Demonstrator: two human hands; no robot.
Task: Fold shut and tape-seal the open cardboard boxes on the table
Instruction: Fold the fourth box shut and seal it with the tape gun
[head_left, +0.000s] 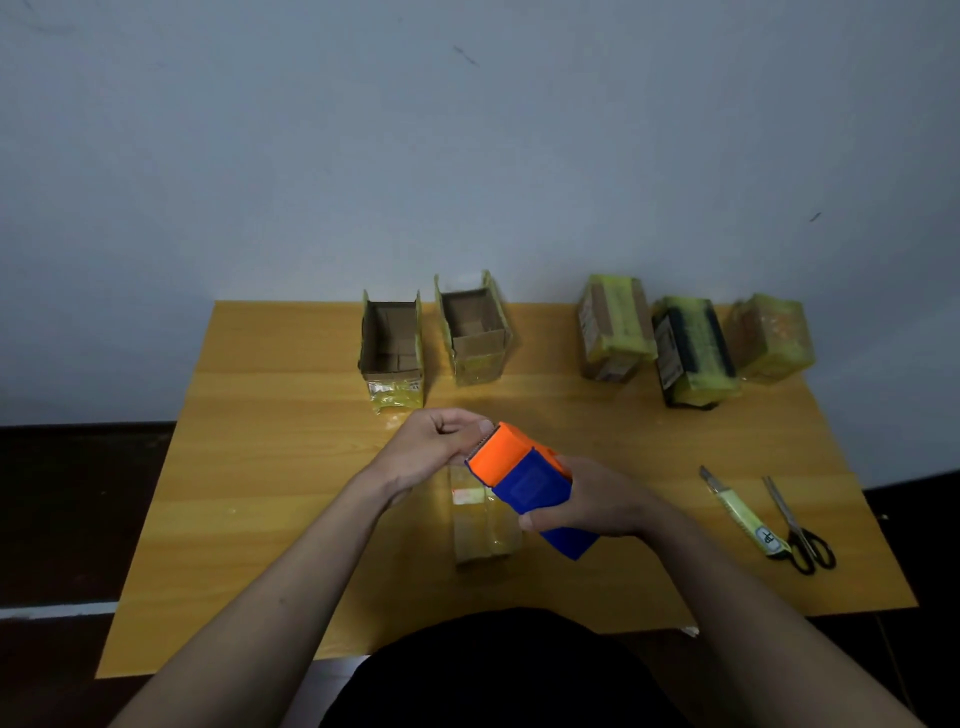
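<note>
The right hand (587, 499) is wrapped around a blocky plastic tape dispenser (524, 483), blue at the body and handle and bright orange at the front cap, with a fine serrated strip along its leading edge. The left hand (441, 441) is curled at that serrated edge, thumb and fingers pinched together beside it; whether they actually hold a tape end cannot be told. Directly beneath both hands a closed cardboard box (483, 525) lies on the table (260, 467), its top glossy with clear tape and carrying a small pale label. The table surface is smooth, orange-yellow wood grain. To the right of the right hand, well apart from it, lie a slim pale utility knife (737, 509) and, just beside that, scissors (800, 530) with black looped handles and thin metal blades. Beyond the left hand stand two open cardboard boxes, the left open box (392, 353) and the right open box (475, 332), both upright with flaps raised, matte brown inside and wrapped low down in shiny yellowish tape. Farther off beyond the right hand sit three sealed boxes (691, 348) in a row, rectangular, heavily wrapped in glossy yellow tape, the middle one with dark bands. Behind them rises a plain grey-blue wall (467, 156).
</note>
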